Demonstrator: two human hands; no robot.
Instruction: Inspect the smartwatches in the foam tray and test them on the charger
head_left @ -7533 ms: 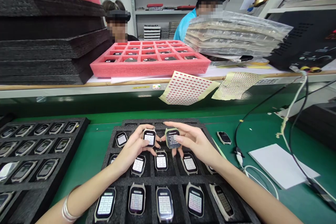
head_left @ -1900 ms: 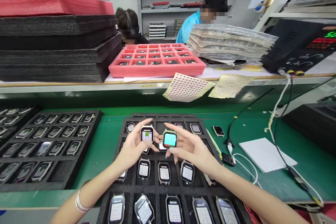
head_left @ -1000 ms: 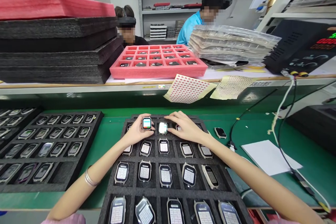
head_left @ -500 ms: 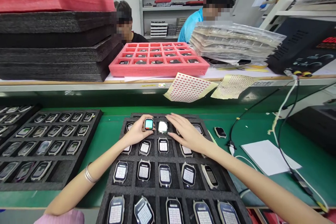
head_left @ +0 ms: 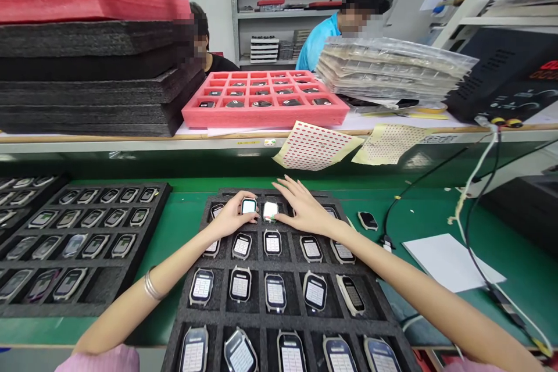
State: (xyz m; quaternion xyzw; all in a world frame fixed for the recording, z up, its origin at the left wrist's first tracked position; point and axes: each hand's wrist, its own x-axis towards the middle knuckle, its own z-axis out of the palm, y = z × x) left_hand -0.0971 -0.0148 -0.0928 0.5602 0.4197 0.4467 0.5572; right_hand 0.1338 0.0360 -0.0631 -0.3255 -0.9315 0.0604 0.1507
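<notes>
My left hand [head_left: 233, 215] grips a smartwatch [head_left: 249, 206] with a lit screen, fingers around its edges, over the back row of a black foam tray [head_left: 257, 317]. Just right of it sits another smartwatch [head_left: 270, 211] with a bright white screen in its compartment. My right hand [head_left: 303, 206] reaches over that one, fingers spread, with the thumb at its lower right edge. Several more watches fill the tray's rows, most showing white screens with rows of text, such as the watch [head_left: 275, 292] near the middle.
A second black foam tray of watches [head_left: 93, 221] lies to the left. One watch [head_left: 367, 221] and white paper [head_left: 453, 261] rest on the green bench at right, beside cables. Above, the shelf bears a red foam tray [head_left: 265, 116] and stacked black foam [head_left: 82, 78]. Two people are behind it.
My right hand has lifted its fingers and spread them, bringing the thumb to the edge of the white-screened watch. The screen in my left hand has turned from partly red to mostly pale.
</notes>
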